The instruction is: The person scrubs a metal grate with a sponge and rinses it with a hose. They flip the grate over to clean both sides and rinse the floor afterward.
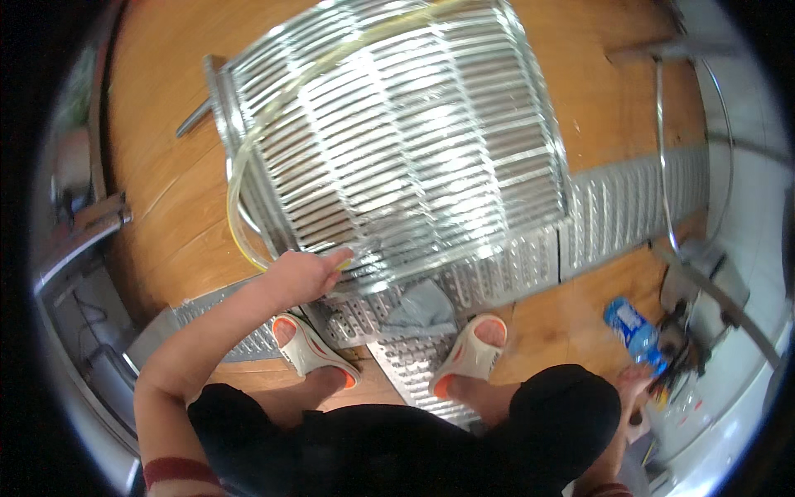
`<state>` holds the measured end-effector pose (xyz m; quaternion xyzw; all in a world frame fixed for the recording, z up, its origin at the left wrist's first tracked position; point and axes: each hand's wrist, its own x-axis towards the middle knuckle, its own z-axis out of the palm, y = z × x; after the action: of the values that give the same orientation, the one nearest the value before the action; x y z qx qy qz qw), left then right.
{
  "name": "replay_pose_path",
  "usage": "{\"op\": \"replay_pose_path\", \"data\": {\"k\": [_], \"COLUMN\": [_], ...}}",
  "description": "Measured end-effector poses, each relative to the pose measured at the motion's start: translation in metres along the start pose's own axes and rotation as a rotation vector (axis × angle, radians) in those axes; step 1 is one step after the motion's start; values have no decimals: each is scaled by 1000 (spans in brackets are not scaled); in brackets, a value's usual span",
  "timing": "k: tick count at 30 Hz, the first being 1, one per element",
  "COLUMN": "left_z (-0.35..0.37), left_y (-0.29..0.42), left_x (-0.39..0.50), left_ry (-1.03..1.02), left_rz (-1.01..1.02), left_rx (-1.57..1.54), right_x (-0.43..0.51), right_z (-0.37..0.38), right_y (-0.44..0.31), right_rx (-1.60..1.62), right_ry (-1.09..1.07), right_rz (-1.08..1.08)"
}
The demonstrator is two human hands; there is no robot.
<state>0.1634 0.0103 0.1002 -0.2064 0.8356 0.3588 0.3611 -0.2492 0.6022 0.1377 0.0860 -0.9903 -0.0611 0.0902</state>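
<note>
A large slatted metal grille (404, 143) lies before me, its slats wet-looking and bright. Over it runs a clear yellowish hose (279, 105), which loops down past the grille's left edge to my left hand (304, 274). That hand grips the hose near the grille's lower left corner, with a yellow bit showing at the fingers. A clear blur beyond the fingertips looks like water. Far to the right, my right hand (632, 384) is closed around the narrow end of a blue plastic bottle (632, 329) with a label; its fingers are partly hidden and blurred.
A grey cloth (422, 307) rests on perforated metal floor plates (515, 261) between my slippered feet. Brown flooring (168, 161) surrounds the grille. A metal-legged stand (662, 155) and a cluttered shelf edge (689, 404) are at right; a cabinet (93, 310) stands at left.
</note>
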Motion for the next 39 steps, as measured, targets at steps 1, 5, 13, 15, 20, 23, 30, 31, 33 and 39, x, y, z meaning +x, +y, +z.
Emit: {"op": "replay_pose_path", "data": {"k": [1, 5, 13, 15, 20, 23, 30, 31, 33, 39], "left_z": [-1, 17, 62, 70, 90, 98, 103, 104, 105, 108], "left_y": [-6, -28, -36, -37, -50, -55, -44, -44, -47, -51], "left_x": [-5, -24, -33, -37, -49, -51, -37, -35, -36, -34], "left_ry": [9, 72, 237, 305, 491, 656, 705, 681, 668, 713], "left_rz": [-7, -35, -118, -166, -239, -231, -287, -297, -314, -302], "left_rx": [39, 151, 192, 211, 295, 291, 163, 144, 121, 63], "right_x": [-16, -76, -192, -208, -173, -138, -212, -211, -191, -21], "right_z": [-1, 2, 60, 71, 36, -4, 25, 33, 47, 33], "right_y": [-38, -210, -368, -365, -400, -459, -534, -528, -513, -458], "right_rx": [192, 592, 461, 370, 854, 831, 834, 705, 542, 27], "right_ry": [-138, -999, -1044, -1015, -1335, -1490, -1254, -1266, -1223, -820], "right_rz": [-146, -932, -2257, -2263, -1588, -1237, -1908, -1968, -2017, -2127]}}
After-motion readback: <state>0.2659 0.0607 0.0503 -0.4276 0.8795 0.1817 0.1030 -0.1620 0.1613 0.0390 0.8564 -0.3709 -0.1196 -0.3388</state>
